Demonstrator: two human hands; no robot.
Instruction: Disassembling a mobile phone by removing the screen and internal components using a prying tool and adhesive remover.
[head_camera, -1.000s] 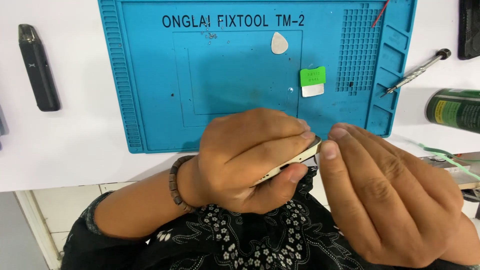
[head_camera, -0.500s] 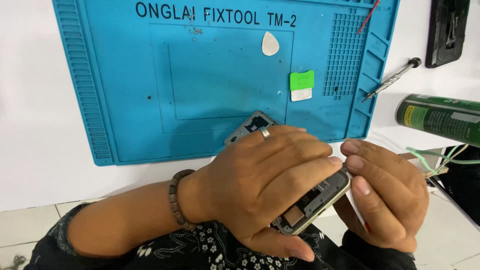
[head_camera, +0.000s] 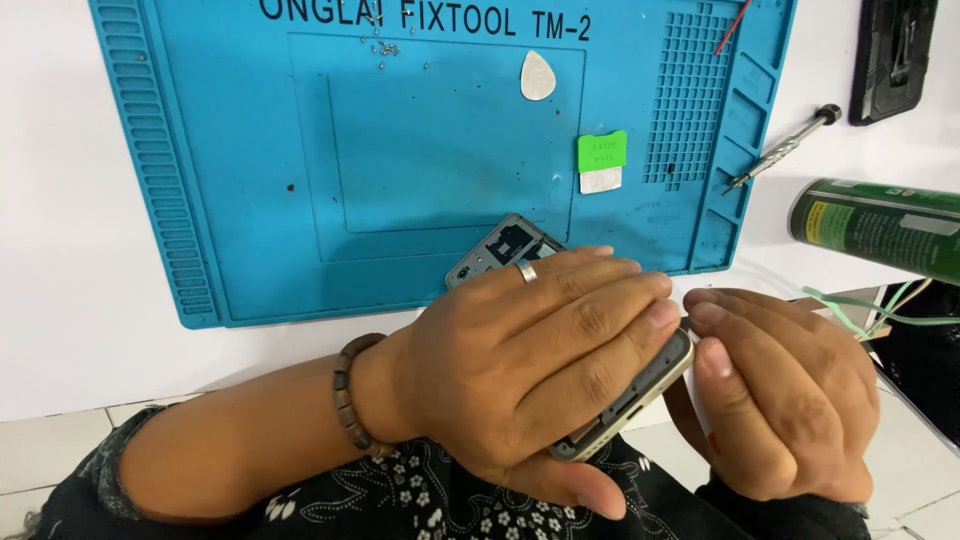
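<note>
Since half a second ago the phone has tipped flatter and its opened upper end now pokes out beyond the knuckles, over the mat's near edge. It is a slim slab with a pale metal rim and rounded corners, its dark inner parts showing at the top. The left hand lies across it, fingers wrapped closed around the body; a plain ring sits on one finger and a beaded wooden bracelet on the wrist. The right hand curls at the phone's lower corner, fingertips pinched against the rim. Behind lies the blue ribbed silicone mat, carrying a white teardrop pick and a green tag. A thin screwdriver and a green cylindrical can lie to the right.
</note>
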